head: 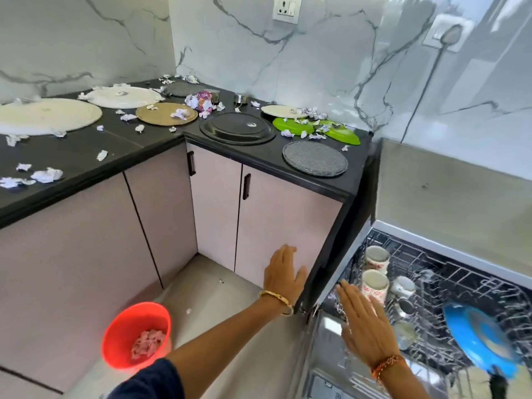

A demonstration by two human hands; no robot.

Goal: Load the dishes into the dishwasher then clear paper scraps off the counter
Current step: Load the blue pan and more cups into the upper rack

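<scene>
Loading is only partly done, I judge. In the dishwasher [431, 283] rack sit two cups [374, 285], some steel pieces and a blue plate [478, 338]. On the worktop [161, 139], left of the dishwasher, plates [237, 128] of several colours wait, and paper scraps [47, 174] lie all over it. My left hand [283, 273] is spread, holding nothing, before the cupboard door; my right hand [365, 322] is flat and bare over the dishwasher's near edge. A red bucket [135, 335] on the floor holds some scraps.
</scene>
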